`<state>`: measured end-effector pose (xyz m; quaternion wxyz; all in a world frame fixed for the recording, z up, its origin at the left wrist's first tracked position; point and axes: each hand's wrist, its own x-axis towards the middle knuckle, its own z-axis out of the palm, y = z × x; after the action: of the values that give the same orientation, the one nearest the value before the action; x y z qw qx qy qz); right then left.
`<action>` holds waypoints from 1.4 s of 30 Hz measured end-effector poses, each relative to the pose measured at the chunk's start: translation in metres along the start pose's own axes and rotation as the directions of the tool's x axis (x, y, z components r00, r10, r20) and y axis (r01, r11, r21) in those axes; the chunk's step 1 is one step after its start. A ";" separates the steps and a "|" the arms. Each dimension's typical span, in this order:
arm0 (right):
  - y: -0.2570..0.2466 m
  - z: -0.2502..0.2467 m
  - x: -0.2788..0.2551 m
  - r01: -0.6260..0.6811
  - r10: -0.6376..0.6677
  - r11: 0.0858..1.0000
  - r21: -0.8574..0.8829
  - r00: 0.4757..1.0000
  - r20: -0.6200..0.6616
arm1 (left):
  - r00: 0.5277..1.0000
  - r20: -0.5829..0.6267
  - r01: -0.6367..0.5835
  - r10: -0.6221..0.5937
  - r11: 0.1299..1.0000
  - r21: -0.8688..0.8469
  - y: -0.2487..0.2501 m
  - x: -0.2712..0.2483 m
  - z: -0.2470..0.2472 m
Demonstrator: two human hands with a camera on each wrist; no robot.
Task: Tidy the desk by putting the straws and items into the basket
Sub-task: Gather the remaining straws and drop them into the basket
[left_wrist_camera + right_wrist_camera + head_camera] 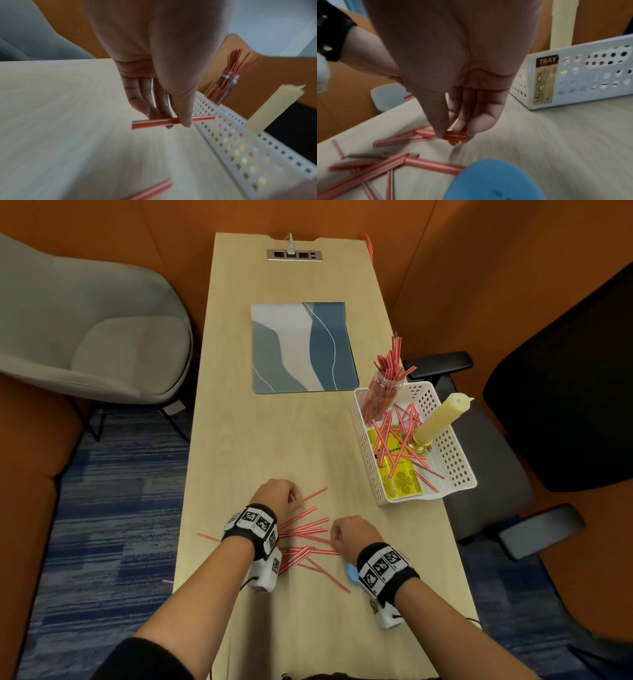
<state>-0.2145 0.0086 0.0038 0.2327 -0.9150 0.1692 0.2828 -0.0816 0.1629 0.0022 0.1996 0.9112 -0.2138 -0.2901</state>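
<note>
- A blue object (351, 572) lies on the desk (260, 440) just beside the right wrist.
- The right hand (352, 534) pinches the ends of a few loose straws (305, 534) (thumb against fingertips).
- The left hand (275, 494) pinches a single straw (171, 121) between thumb and fingers.
- The white basket (459, 467) sits at the desk's right edge, holding straws, a yellow packet (400, 474), a candle (442, 419) and a jar of straws (382, 392).
- A blue mat (301, 347) lies beyond.
</note>
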 end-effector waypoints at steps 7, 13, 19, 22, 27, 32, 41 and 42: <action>0.015 -0.021 -0.017 0.080 -0.070 0.982 0.171 0.995 -0.067 | 0.949 -0.220 -0.287 0.226 0.909 -0.303 0.092 0.034 -0.057; 0.025 -0.037 -0.019 0.084 -0.081 0.984 0.160 0.996 -0.030 | 0.915 -0.300 -0.371 0.269 0.852 -0.370 0.171 0.071 -0.069; 0.034 -0.036 -0.019 0.019 -0.029 0.952 0.304 0.999 0.029 | 0.938 -0.269 -0.304 0.217 0.887 -0.347 0.163 0.079 -0.049; 0.037 -0.043 -0.020 0.002 -0.008 0.919 0.395 1.000 0.014 | 0.966 -0.244 -0.168 0.085 0.924 -0.344 0.118 0.077 -0.037; 0.042 -0.096 -0.029 -0.032 0.071 0.785 0.619 0.997 -0.038 | 0.959 -0.230 0.091 -0.163 0.952 -0.293 0.047 0.058 -0.024; 0.058 -0.155 -0.017 0.019 0.293 0.690 0.724 0.907 -0.302 | 0.974 -0.021 0.223 -0.227 0.968 -0.116 0.016 0.022 -0.005; 0.012 -0.076 -0.006 -0.134 0.150 0.903 0.409 0.989 -0.007 | 0.967 0.138 0.217 -0.215 0.976 0.000 -0.009 -0.009 0.003; 0.007 -0.058 -0.005 -0.136 0.132 0.943 0.303 0.991 0.035 | 0.967 0.129 0.220 -0.220 0.975 0.016 -0.012 -0.010 0.003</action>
<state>-0.1956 -0.0266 0.0473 0.3522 -0.8526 0.2709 0.2749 -0.0875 0.1765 -0.0017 0.1509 0.9086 -0.1243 -0.3691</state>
